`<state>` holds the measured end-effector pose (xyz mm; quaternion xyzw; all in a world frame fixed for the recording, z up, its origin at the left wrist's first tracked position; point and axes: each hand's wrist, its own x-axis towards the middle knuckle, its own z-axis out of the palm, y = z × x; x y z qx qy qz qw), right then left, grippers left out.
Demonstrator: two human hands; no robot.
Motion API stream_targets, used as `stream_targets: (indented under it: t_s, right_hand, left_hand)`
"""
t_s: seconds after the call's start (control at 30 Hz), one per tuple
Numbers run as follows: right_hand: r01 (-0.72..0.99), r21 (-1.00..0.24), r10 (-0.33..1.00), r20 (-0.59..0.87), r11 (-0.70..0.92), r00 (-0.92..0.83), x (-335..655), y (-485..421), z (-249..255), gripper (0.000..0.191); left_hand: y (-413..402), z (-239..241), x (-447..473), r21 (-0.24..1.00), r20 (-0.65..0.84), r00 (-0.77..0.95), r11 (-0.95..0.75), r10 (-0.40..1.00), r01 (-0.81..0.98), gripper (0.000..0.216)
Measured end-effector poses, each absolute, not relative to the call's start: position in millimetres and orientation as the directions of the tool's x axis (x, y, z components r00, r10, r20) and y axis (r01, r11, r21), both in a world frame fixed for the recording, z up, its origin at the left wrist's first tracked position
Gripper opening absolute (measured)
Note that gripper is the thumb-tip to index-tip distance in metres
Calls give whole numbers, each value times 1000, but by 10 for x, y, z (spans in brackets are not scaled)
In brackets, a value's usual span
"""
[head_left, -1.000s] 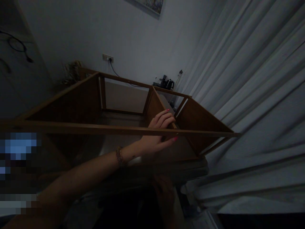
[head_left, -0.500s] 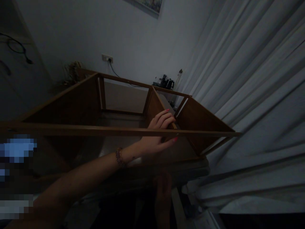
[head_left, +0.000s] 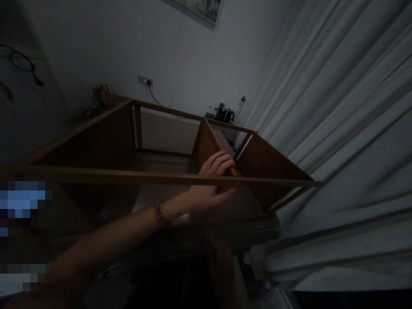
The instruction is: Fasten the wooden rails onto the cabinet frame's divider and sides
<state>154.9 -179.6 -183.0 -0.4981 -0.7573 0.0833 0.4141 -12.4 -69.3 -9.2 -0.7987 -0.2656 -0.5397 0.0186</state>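
Pinching the wooden divider (head_left: pixel 206 145) just behind the front rail (head_left: pixel 128 176), my left hand (head_left: pixel 206 195) hasn't moved, so it stays steady. Lower down, my right hand (head_left: pixel 222 259) shifted; I can't tell its grip.

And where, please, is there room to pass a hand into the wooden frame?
Probably the opening bordered by the left panel, divider, front rail and back rail; the opening between divider and right panel looks passable too. It's crowded where the left hand holds the divider.

Single head-worn view, looking forward and down, near the wooden frame (head_left: pixel 161 176)
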Motion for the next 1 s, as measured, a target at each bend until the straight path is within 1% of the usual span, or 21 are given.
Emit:
stream_targets:
  t_s: [0.1,0.17,0.2,0.27,0.3,0.37,0.4,0.47,0.57,0.63,0.73,0.87,1.0]
  right_hand:
    - [512,-763,892,451,395,-15,1404,-1822,-1832,33]
    - [319,-912,943,310,259,120,1264,-1852,-1828,33]
    - [205,-961,960,221,184,171,1195,-1868,-1824,35]
    - [9,-998,973,62,61,221,1083,-1896,-1814,41]
    - [-57,-998,973,7,21,229,1047,-1905,-1807,43]
    - [-116,-993,971,-40,-13,236,1024,-1915,-1792,45]
    - [-108,-994,969,-36,-10,245,1036,-1915,-1785,45]
    - [-18,-999,968,23,29,251,1101,-1907,-1779,42]
    - [248,-956,958,208,156,198,1260,-1891,-1808,34]
    - [414,-873,932,338,258,132,1372,-1885,-1850,31]
    - [566,-738,885,465,367,33,1492,-1875,-1895,29]
    - [675,-569,822,561,469,-98,1540,-1830,-1872,28]
    - [724,-384,718,661,573,-218,1514,-1767,-1830,28]
  left_hand:
    - [-693,-90,-121,256,874,275,-860,401,441,52]
    - [-690,-93,-123,255,872,280,-861,402,441,53]
    - [-688,-96,-125,255,871,283,-861,403,440,54]
    - [-684,-101,-128,254,871,283,-862,402,439,54]
    - [-682,-104,-129,255,870,283,-860,403,442,54]
    - [-679,-108,-129,253,872,279,-859,402,445,53]
    - [-677,-110,-128,251,873,280,-860,400,445,53]
    - [-674,-113,-126,246,875,281,-861,395,445,53]
    - [-672,-115,-122,245,875,279,-860,394,448,54]
    - [-675,-112,-121,249,874,279,-860,398,446,53]
    - [-688,-103,-121,260,869,280,-857,409,444,52]
    - [-692,-99,-126,263,865,285,-856,413,445,52]
    - [-675,-108,-128,252,874,278,-861,398,441,53]
